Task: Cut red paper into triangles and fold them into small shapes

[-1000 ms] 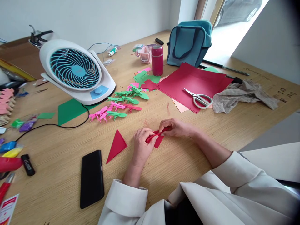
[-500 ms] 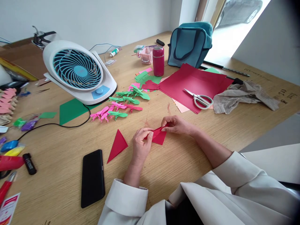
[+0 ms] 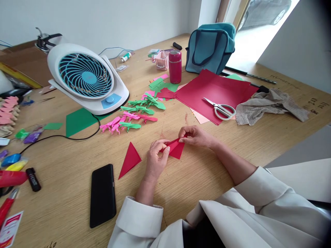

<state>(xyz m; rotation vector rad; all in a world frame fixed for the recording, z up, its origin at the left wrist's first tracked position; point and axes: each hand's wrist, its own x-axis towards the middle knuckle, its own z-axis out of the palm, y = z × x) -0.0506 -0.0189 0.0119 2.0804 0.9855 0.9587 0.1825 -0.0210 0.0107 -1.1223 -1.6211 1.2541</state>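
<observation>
Both my hands pinch one folded piece of red paper (image 3: 177, 150) just above the wooden table. My left hand (image 3: 156, 156) grips its left end between thumb and fingers. At the upper right end, my right hand (image 3: 192, 136) pinches the paper's edge. A corner of the paper points down between the hands, and a raised fold runs along its top. Left of my left hand, a red paper triangle (image 3: 129, 161) lies flat. Beyond the hands lie folded green paper figures (image 3: 155, 102) and pink ones (image 3: 113, 125).
A black phone (image 3: 102, 195) lies at the near left. White-handled scissors (image 3: 223, 111) rest on red sheets (image 3: 207, 90), beside a crumpled cloth (image 3: 269, 105). Farther back stand a white fan (image 3: 88, 79), a dark pink flask (image 3: 175, 67) and a teal bag (image 3: 208, 50).
The fold along the top of the held paper has risen and shows a wider strip. Both hands have shifted only slightly and still hold the paper.
</observation>
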